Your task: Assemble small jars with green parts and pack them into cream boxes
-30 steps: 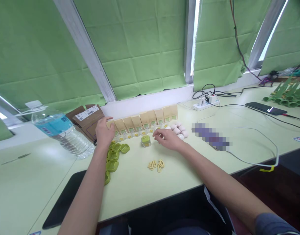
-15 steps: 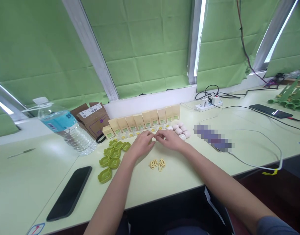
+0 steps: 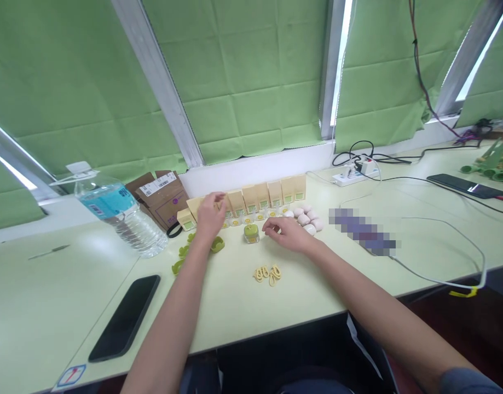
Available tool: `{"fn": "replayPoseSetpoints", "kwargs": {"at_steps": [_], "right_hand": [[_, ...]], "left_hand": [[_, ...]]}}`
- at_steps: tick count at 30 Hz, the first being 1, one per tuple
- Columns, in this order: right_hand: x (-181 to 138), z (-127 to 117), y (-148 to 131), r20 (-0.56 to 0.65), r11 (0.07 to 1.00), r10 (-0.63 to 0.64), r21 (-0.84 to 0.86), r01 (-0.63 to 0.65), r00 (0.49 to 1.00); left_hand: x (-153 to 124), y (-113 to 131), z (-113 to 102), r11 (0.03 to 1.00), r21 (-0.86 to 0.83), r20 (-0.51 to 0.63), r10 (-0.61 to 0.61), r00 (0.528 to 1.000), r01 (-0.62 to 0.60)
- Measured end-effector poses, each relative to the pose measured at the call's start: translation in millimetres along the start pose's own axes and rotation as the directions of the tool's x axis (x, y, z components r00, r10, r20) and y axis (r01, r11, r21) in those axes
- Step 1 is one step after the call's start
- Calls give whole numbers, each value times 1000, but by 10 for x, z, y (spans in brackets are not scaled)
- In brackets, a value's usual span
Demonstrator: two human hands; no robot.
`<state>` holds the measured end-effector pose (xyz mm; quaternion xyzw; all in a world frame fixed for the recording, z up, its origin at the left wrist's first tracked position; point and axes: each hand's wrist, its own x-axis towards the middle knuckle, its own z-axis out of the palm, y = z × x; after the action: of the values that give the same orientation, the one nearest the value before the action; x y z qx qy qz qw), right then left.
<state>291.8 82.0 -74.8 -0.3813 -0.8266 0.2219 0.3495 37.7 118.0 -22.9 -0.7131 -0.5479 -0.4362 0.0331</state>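
My left hand (image 3: 210, 216) reaches to the row of small tan boxes (image 3: 259, 196) standing along the back of the desk, its fingers curled at one of the left boxes; whether it grips the box is unclear. My right hand (image 3: 286, 232) rests on the desk with fingers loosely bent, just right of a small green-topped clear case (image 3: 251, 233). Green plastic trays (image 3: 217, 244) lie under and left of my left forearm. Yellow loops (image 3: 267, 273) lie nearer to me. Pale egg-shaped pieces (image 3: 306, 217) sit right of my right hand.
A large water bottle (image 3: 120, 216) lies on its side at left, with brown cardboard packets (image 3: 161, 197) behind it. A black phone (image 3: 126, 317) lies near the front edge. A power strip (image 3: 350, 175), cables and another phone (image 3: 464, 185) are at right.
Half a second ago both hands met at the small case. My left hand has since moved up and left to the row of boxes, leaving the case standing beside my right hand.
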Motion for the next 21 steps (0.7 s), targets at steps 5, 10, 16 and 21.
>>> {"fn": "replayPoseSetpoints", "kwargs": {"at_steps": [5,10,16,21], "right_hand": [[2,-6,9,2,1000,-6,6,6,1000],[-7,-17,16,-11,1000,-14,3,14,1000],[5,-2,27,-10,1000,-18,-11,18,1000],[9,-2,24,-2,1000,-8,-17,8,1000]], "left_hand": [[419,-428,-230,943,319,-15,-92,996,92],[604,-848,-291,826,547,176,-276,945,139],[603,-996,-328,780,603,233,-372,899,167],[591,-907,-386,769,600,178,-397,901,220]]}}
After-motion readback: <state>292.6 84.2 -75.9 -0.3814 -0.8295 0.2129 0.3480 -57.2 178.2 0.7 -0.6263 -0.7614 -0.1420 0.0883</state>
